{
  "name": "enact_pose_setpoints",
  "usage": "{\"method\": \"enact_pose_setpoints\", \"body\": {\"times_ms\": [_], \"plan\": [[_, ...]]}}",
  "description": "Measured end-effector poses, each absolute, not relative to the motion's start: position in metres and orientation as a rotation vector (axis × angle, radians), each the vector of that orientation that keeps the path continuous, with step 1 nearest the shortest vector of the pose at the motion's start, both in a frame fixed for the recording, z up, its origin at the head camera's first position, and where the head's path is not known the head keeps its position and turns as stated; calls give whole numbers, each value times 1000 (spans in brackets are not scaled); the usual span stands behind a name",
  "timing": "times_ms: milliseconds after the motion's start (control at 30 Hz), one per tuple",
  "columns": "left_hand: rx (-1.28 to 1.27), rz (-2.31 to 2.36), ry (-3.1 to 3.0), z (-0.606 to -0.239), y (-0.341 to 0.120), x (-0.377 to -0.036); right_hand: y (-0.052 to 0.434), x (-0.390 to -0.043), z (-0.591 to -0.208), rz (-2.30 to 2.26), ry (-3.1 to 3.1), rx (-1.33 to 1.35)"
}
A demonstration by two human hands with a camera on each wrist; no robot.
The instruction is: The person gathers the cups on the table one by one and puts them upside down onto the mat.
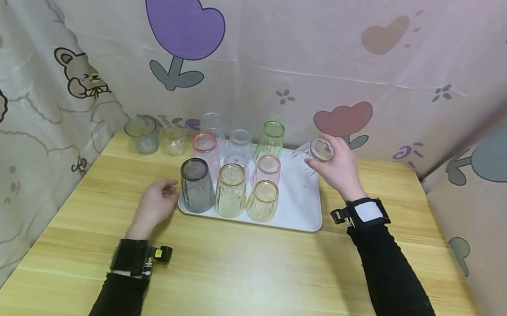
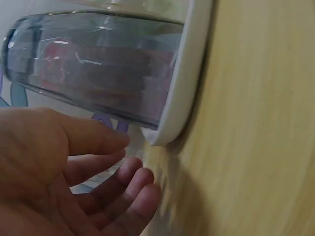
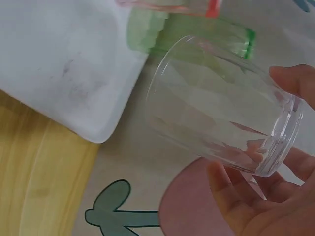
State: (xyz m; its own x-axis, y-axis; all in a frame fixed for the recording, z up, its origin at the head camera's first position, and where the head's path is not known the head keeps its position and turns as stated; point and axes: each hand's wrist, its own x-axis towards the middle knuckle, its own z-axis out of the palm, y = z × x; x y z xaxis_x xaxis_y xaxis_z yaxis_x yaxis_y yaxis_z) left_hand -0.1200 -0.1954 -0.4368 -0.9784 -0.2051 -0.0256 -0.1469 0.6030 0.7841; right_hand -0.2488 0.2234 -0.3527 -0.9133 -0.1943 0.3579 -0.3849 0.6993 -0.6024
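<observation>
My right hand [image 1: 339,168] grips a clear glass [image 3: 216,110] by its thick-based end, thumb on one side and fingers on the other. That glass is tilted above the back right part of a white tray [image 1: 300,204], its wide mouth pointing away from the palm. Beside the tray's left edge is my left hand [image 1: 157,203], its fingers loosely bent and holding nothing. The grey glass [image 2: 98,64] stands on the tray just by the left thumb. Two amber glasses, the nearer-middle one [image 1: 231,194] and a shorter one [image 1: 263,205], share the front row with it.
Behind that row stand pink glasses [image 1: 267,172], clear glasses [image 1: 239,149] and a green glass [image 1: 272,139]. Left of the tray, a bluish-grey glass [image 1: 142,136] and a small clear glass [image 1: 174,140] stand on the wooden table [image 1: 240,280]. A patterned curtain [image 1: 266,41] hangs close behind.
</observation>
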Motion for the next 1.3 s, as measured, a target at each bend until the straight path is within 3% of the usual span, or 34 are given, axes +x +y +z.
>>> {"method": "enact_pose_setpoints", "body": {"times_ms": [667,1300], "plan": [[339,-1346,-2753,-446,-186,-122,204,-310,-376,898,-2883,466],[368,-1325,-2768,-448,-184,-123,197,-321,-398,815,-2902,510]]}}
